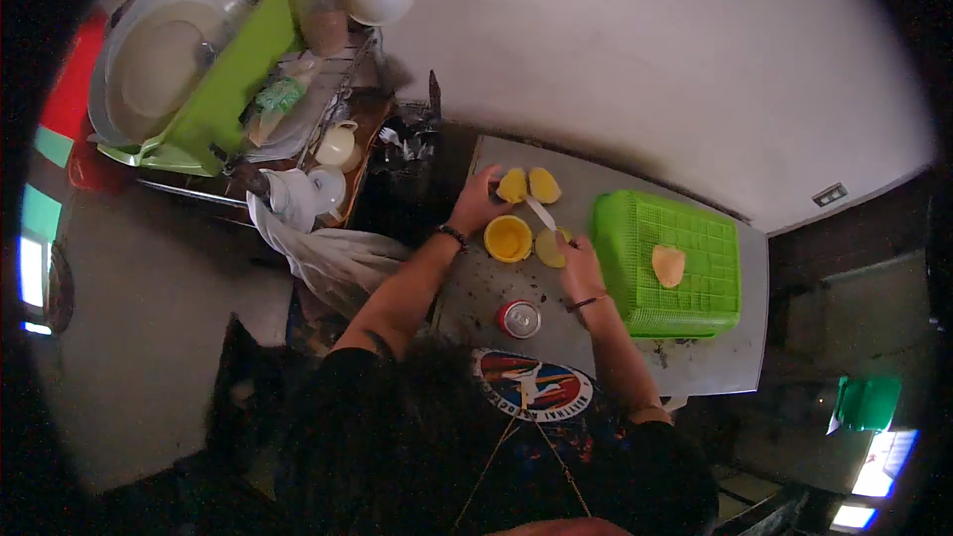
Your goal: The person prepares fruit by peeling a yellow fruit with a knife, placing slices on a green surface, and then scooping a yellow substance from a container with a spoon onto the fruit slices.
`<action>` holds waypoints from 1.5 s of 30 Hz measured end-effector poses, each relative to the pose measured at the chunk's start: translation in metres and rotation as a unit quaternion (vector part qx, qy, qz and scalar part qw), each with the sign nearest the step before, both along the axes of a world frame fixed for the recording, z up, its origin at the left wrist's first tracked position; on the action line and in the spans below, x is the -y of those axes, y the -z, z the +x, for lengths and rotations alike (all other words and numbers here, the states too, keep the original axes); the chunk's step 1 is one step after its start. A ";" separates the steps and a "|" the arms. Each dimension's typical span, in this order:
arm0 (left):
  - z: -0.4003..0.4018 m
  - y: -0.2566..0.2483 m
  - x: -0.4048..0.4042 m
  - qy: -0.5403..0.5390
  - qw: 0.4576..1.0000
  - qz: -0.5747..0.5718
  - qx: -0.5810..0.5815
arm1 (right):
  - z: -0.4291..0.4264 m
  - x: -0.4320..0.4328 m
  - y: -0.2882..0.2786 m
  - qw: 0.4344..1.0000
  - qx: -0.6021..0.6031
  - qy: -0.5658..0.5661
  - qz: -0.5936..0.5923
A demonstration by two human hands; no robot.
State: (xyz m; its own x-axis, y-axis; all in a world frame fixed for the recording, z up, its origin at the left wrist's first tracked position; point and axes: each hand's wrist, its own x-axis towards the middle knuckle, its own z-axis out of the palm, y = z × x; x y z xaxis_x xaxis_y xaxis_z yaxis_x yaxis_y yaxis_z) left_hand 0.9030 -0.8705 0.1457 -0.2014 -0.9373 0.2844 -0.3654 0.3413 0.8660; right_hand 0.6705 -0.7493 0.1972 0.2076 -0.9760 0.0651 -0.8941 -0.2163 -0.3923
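Two yellow-faced halves of what looks like a bread roll lie side by side near the wall. My left hand (480,201) grips the left half (511,186) at its edge. The right half (544,186) sits just beside it. In my right hand (581,268) is a table knife (541,213) with a pale blade, its tip at the lower edges of the two halves. Below them stands an uncovered tub of yellow spread (508,240). A round yellowish lid (551,247) lies right of the tub, partly hidden by my right hand.
A red drink can (519,319) stands close to my body on the grey table (476,290). An upturned green plastic basket (685,223) at right carries a tan roll (668,266). Left are a dish rack with cups (339,145), a hanging cloth (335,260) and a jar (320,7).
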 end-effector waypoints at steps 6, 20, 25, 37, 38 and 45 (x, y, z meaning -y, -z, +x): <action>-0.002 -0.002 0.001 -0.013 1.000 0.013 0.015 | 0.016 0.003 -0.004 0.999 0.023 0.002 0.025; 0.016 -0.019 0.039 0.131 0.978 0.121 0.105 | -0.006 -0.016 -0.017 0.995 0.102 0.006 -0.009; 0.029 -0.016 0.047 0.214 0.950 0.228 0.005 | -0.003 -0.009 -0.001 0.990 0.141 -0.026 -0.014; 0.026 -0.014 0.039 0.165 0.960 0.223 -0.026 | 0.005 0.007 0.028 0.992 0.122 -0.009 0.033; 0.023 -0.015 0.038 0.158 0.962 0.223 -0.027 | 0.005 0.009 0.029 0.993 0.122 -0.008 0.004; 0.008 -0.017 0.033 0.110 0.959 0.248 -0.077 | 0.008 0.027 0.026 0.997 0.071 0.001 0.044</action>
State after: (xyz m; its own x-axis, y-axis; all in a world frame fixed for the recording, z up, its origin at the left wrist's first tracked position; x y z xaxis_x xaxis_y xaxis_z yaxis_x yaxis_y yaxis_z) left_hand 0.9115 -0.9030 0.1631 -0.4009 -0.9048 -0.1436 -0.1871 -0.0726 0.9797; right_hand 0.6783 -0.7764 0.1711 0.2015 -0.9795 0.0072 -0.8288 -0.1744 -0.5318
